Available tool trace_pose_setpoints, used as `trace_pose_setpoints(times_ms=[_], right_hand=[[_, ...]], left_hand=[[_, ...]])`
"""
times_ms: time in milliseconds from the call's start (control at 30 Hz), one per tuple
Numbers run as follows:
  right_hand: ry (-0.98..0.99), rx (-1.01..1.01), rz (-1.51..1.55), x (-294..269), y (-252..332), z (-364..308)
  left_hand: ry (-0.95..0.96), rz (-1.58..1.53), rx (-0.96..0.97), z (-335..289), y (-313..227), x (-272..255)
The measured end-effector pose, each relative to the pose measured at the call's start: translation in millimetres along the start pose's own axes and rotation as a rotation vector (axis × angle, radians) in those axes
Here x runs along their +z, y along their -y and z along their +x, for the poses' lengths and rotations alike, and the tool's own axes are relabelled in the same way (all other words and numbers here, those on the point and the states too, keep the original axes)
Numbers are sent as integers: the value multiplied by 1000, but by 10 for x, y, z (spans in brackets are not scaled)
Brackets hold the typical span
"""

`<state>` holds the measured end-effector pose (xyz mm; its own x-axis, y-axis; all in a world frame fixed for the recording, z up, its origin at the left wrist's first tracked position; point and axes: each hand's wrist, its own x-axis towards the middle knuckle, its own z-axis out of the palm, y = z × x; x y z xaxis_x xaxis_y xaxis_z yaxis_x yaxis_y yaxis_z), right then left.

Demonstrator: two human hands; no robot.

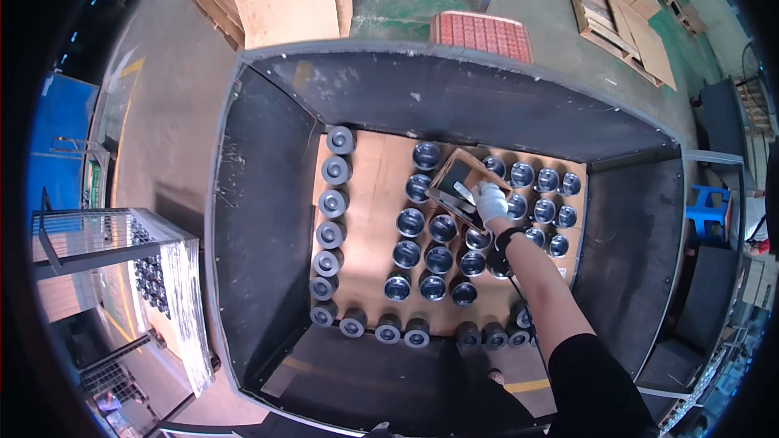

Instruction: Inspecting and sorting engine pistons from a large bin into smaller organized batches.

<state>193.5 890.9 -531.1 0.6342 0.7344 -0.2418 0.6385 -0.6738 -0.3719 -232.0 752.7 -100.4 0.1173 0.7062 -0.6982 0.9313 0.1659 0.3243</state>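
My right hand [489,200], in a whitish glove with a black band at the wrist, is at the near right wall of a small open cardboard box [473,159]. Its fingers reach over that wall and are bent; I cannot make out what they grip. Inside the box lie dark flat pieces and a small bright white piece [463,191]. The box sits askew among shiny dark metal cylinders [439,258], hiding some of them. More cylinders with grey ringed ends [330,234] line the left and near sides of the cardboard sheet [369,211]. My left hand is out of view.
High dark walls of a large bin [260,219] surround the cylinders. A film-wrapped stack [174,292] stands at the left. Beyond the bin are flat cardboard [288,4], a red patterned crate [480,35] and a loaded wooden pallet [604,24]. A blue stool [708,209] is at right.
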Motion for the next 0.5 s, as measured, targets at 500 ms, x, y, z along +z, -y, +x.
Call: trace_pose_setpoints(times_ms=[500], right_hand=[[322,287,1338,-589,205,-649]], left_hand=[[-47,-1774,-310,333,389,1080]])
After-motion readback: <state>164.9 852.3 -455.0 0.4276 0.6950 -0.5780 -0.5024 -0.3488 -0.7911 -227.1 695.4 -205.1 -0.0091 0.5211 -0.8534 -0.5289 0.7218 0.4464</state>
